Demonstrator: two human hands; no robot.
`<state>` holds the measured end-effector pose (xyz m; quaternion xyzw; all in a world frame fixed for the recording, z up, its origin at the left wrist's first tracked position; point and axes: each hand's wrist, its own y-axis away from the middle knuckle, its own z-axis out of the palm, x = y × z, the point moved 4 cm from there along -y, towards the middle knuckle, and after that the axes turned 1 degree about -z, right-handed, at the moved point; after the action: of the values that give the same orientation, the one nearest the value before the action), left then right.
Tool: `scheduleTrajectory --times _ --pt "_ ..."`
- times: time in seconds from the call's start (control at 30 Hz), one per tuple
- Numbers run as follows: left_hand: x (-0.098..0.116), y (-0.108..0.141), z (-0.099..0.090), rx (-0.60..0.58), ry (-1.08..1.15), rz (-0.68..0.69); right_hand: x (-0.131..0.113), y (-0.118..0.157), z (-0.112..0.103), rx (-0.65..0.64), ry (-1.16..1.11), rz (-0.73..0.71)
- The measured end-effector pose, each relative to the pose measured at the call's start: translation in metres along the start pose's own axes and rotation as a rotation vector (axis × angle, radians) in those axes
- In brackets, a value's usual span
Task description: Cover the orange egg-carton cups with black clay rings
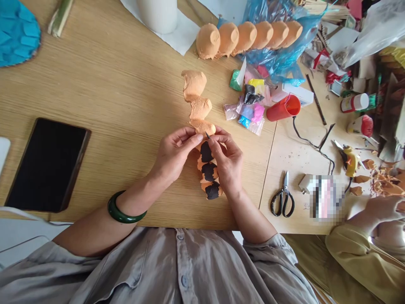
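at far left, a faceted blue disc (19, 31) on the wood-topped table (126, 97); nearer the body, a black-screened tablet (47, 164), flat; then the left hand (175, 152), behind it a dark green bangle (128, 218) on the forearm, thumb and fingertips closed on the side of an orange egg-carton strip (200, 109); that strip squarely in front of the body, between both hands, with black patches (209, 172) on the three sections nearest the body and plain orange on the three beyond; whether lifted or resting, cannot tell; at the middle of it, a small dark sliver (207, 135), clay or tool tip hard to say, pinched between thumb and fingertips of the right hand (229, 160); step in hand, seemingly: working black onto the strip, section by section; called for next, probably: a steady left grip and light right-hand pressure, without denting the shell; farther right, a second orange strip (247, 39) along the back, near small plastic packets (249, 99) of coloured material; then a red cup (283, 107), black-handled scissors (282, 196), a yellow glue gun (350, 160), orange scraps (386, 181) and, at the edge, a co-worker's hand (387, 209).
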<state>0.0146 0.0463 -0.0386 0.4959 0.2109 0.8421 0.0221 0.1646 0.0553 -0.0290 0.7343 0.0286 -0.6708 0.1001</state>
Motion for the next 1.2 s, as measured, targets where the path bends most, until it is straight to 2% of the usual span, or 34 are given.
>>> scheduleTrajectory --times 0.1,0.2,0.47,0.57,0.77,1.03,1.2 --pt "0.0018 0.0011 0.0018 -0.019 0.040 -0.047 -0.0026 0.0005 -0.0017 0.080 -0.037 0.001" --pt "0.0035 0.0018 0.0031 -0.029 0.070 -0.078 -0.0050 0.0009 0.0005 0.074 -0.056 0.011" --pt "0.0026 0.0023 0.0026 -0.048 0.021 -0.041 -0.0081 0.0009 0.0037 0.064 -0.172 0.003" --pt "0.0022 0.0032 0.0028 -0.065 0.010 -0.034 -0.0068 0.0015 0.0042 0.064 -0.167 0.007" --pt "0.0024 0.0030 -0.0007 0.027 0.008 0.001 -0.0078 0.0019 0.0051 0.055 -0.168 0.002" --pt "0.0039 -0.0005 -0.0024 0.059 0.042 -0.028 -0.0100 0.0026 0.0053 0.035 -0.179 0.031" --pt "0.0058 0.0007 0.0019 0.001 0.064 -0.057 -0.0099 0.0028 0.0046 0.035 -0.089 0.041"
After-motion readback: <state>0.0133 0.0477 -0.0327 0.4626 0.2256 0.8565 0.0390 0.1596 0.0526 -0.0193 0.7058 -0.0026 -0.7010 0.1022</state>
